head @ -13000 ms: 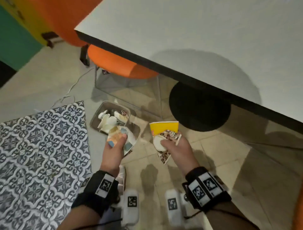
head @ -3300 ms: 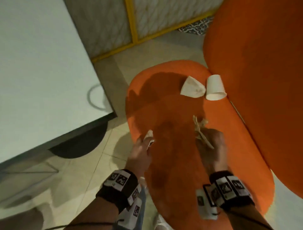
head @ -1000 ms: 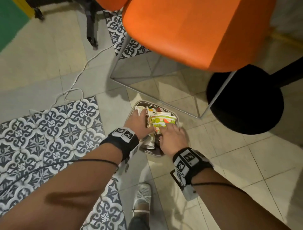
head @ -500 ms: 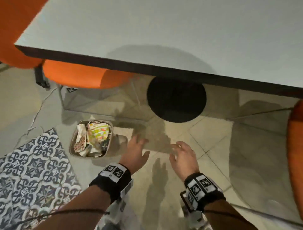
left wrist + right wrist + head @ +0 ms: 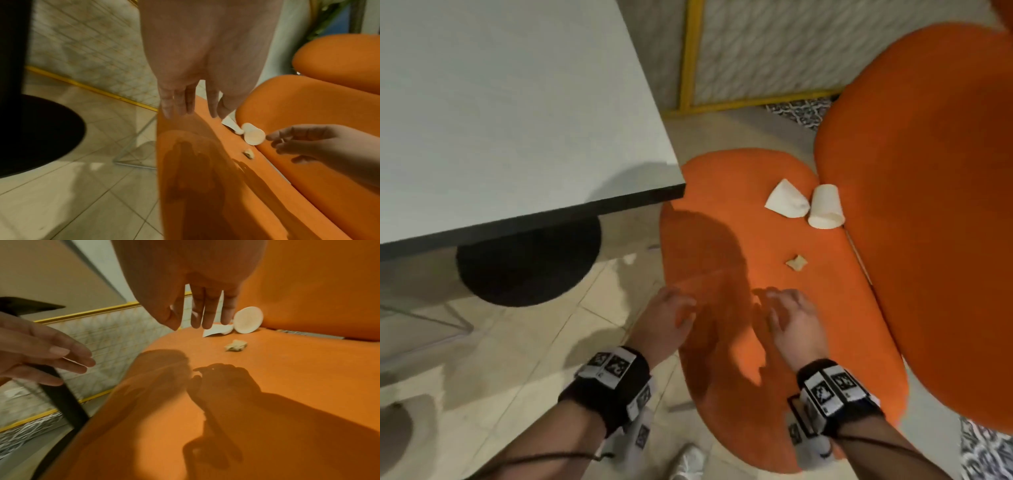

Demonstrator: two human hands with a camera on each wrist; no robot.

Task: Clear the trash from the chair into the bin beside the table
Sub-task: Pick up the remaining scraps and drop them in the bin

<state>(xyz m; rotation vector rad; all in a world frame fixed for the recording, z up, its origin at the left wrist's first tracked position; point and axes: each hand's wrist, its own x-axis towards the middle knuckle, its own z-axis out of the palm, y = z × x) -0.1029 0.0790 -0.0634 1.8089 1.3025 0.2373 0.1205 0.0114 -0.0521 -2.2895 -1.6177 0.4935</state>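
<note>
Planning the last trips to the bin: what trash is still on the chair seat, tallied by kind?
Intact white paper cup, lying on its side: 1
Crushed white paper cup, touching the intact one: 1
Small crumpled beige scrap: 1
Total: 3 pieces on the orange chair seat.
The left hand and right hand are both empty.

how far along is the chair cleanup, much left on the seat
Nearly done, it seems. Done: most of the orange chair seat is bare. In hand: nothing; the left hand and right hand hover open over the seat's near end, no grip on anything. Left: a crushed white cup, a whole white cup on its side against the backrest, and a small crumpled scrap. The bin is out of view.
</note>
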